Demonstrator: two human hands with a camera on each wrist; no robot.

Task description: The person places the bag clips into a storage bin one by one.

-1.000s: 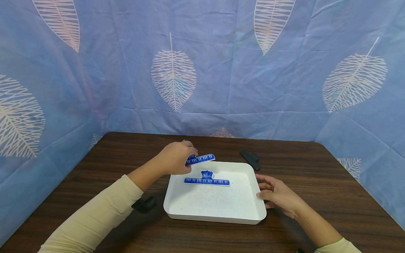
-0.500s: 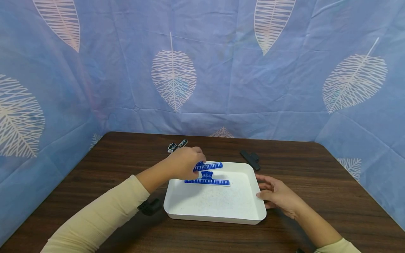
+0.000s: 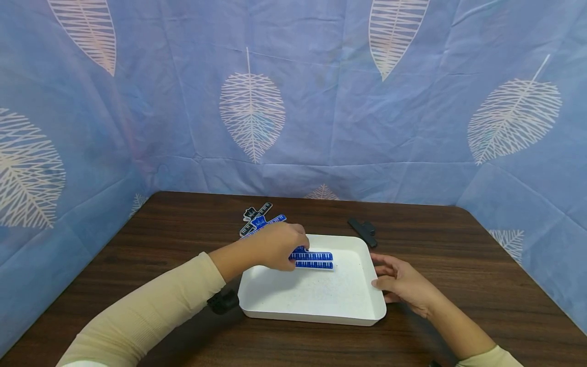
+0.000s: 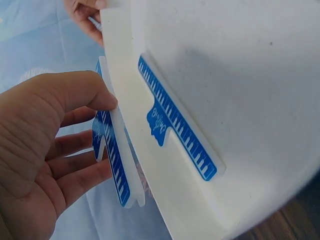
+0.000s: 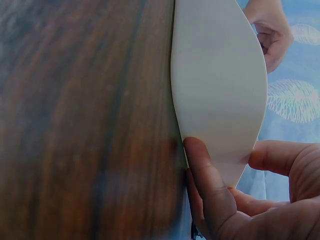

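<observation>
Fingers of my left hand [image 3: 276, 247] are pinching a piano-key clip [image 3: 317, 256] mid-frame; my right hand [image 3: 404, 283] is gripping a tray [image 3: 316, 300].

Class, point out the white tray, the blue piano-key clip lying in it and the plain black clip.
White tray [image 3: 316, 296], head view: bare floor.
Blue piano-key clip [image 4: 175, 116], left wrist view: keyboard strip's middle.
Plain black clip [image 3: 362, 233], head view: long bar's middle.
</observation>
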